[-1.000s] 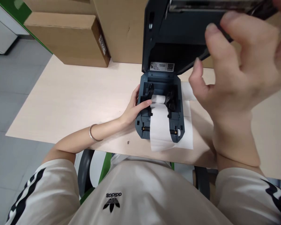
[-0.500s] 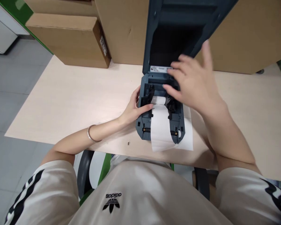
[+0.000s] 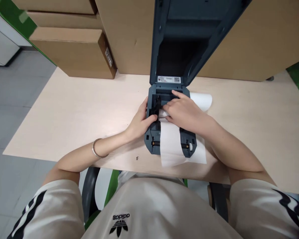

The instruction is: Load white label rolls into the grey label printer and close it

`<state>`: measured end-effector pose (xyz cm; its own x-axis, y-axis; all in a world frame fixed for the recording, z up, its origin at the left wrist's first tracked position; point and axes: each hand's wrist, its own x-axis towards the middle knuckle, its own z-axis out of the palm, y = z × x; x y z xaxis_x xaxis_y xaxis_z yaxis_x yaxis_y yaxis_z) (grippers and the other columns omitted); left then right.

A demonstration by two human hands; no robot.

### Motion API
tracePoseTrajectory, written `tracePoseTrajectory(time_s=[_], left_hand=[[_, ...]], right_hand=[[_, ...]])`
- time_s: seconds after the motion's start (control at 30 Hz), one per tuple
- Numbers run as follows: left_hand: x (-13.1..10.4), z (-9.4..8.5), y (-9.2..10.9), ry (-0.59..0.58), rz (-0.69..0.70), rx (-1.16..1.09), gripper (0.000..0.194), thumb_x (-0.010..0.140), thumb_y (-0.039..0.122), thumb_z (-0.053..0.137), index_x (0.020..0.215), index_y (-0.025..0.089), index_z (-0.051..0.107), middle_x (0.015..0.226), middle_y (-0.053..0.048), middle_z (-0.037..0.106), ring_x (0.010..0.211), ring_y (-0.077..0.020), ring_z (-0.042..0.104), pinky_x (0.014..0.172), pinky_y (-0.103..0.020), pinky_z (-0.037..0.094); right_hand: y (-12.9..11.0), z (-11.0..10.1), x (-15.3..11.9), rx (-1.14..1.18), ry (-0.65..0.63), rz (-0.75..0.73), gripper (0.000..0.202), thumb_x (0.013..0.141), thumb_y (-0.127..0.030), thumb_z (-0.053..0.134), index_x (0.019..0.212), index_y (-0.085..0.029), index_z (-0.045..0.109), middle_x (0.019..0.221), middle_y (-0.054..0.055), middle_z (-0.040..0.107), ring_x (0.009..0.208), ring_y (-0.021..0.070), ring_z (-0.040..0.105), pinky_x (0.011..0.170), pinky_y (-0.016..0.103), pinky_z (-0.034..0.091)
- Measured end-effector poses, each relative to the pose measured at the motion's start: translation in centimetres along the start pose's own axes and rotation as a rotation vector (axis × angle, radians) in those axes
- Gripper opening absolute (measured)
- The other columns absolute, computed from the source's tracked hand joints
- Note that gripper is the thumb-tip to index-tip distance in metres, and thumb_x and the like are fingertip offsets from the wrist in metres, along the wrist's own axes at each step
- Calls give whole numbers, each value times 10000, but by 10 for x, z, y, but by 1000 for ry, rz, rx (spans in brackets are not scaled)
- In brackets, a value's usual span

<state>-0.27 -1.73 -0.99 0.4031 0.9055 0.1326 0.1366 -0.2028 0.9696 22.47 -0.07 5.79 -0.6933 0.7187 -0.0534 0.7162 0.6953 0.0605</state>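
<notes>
A dark blue-grey label printer (image 3: 153,148) stands on the table with its lid (image 3: 161,36) swung up. My left hand (image 3: 139,123) grips the printer's left side, thumb over the rim and fingers along the outside wall. Inside the bay sits a small white paper roll (image 3: 162,114), largely covered by my right hand (image 3: 185,112). The fingers of that hand are curled at the roll, with the index finger stretched toward the back of the bay. From the roll a white paper strip (image 3: 169,142) runs forward over the black roller and past the front edge.
Cardboard boxes (image 3: 72,56) stand along the back of the pale table (image 3: 89,113). White paper (image 3: 201,100) lies behind the printer's right side, and another sheet (image 3: 201,154) shows beneath it. A tiny dark scrap (image 3: 137,158) rests near the front edge.
My right hand has come down from in front of the raised lid onto the paper roll. My left hand stays on the printer's side. The view has tilted up slightly.
</notes>
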Motion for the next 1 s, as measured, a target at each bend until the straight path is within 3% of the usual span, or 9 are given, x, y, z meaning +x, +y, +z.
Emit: tracePoseTrajectory(time_s=[0.13,0.27,0.33,0.43,0.57,0.6,0.67,0.83,1.0], left_hand=[[-2,-4,-2,-16,38,45,777,965,345,616,1722,267,458,1860,-95,499,1761,-391,409,1502,-594,275],[-2,-8,0,-32,26,100,803,990,335,571,1768,232,403,1915,-125,410,1794,-399,363,1511,-628,248],[0,-10,3,-53,52,115,810,990,344,573,1772,230,393,1897,-130,446,1777,-395,398,1505,-622,279],[3,-11,7,-69,87,112,787,990,373,584,1747,232,419,1848,-137,517,1731,-404,470,1479,-615,350],[5,-12,3,-53,55,105,786,968,380,611,1713,206,431,1810,-166,551,1691,-423,508,1464,-633,375],[5,-13,2,-46,43,104,791,958,372,618,1707,204,432,1810,-171,548,1693,-429,501,1466,-644,365],[5,-13,-1,-32,17,89,800,939,360,626,1699,211,426,1820,-173,529,1706,-440,473,1472,-670,339],[5,-8,5,20,-119,34,840,860,352,623,1657,182,417,1746,-190,577,1681,-440,491,1450,-684,359],[4,0,13,77,-208,-24,888,770,334,655,1615,169,437,1727,-198,587,1635,-422,538,1406,-645,432]], right_hand=[[4,-14,-8,132,102,31,323,938,-176,644,1196,-158,837,1115,138,817,1062,319,795,1229,567,555],[24,-56,-45,472,189,40,337,971,-364,697,1256,-239,827,1233,110,810,1052,289,778,930,426,636],[46,-77,-74,589,151,48,339,985,-494,735,1235,-290,840,1181,68,835,975,250,770,840,371,617],[89,-88,-111,585,-16,228,311,1009,-542,737,1176,-324,882,1087,52,869,825,212,739,682,346,547],[140,-60,-111,486,-310,564,344,976,-356,745,1275,-282,897,1352,105,860,1159,303,804,985,402,597],[149,-48,-104,434,-386,694,349,904,-321,794,1230,-271,907,1366,115,856,1199,343,802,1020,424,602],[162,-26,-84,382,-453,804,377,777,-256,842,1146,-228,916,1315,151,865,1190,410,806,1012,470,623],[172,8,-55,395,-487,799,414,690,-298,859,1099,-250,902,1189,87,890,1134,377,825,973,427,654],[168,-2,-69,358,-441,809,536,770,-457,789,1256,-245,874,1343,151,850,1240,436,802,1040,505,667]])
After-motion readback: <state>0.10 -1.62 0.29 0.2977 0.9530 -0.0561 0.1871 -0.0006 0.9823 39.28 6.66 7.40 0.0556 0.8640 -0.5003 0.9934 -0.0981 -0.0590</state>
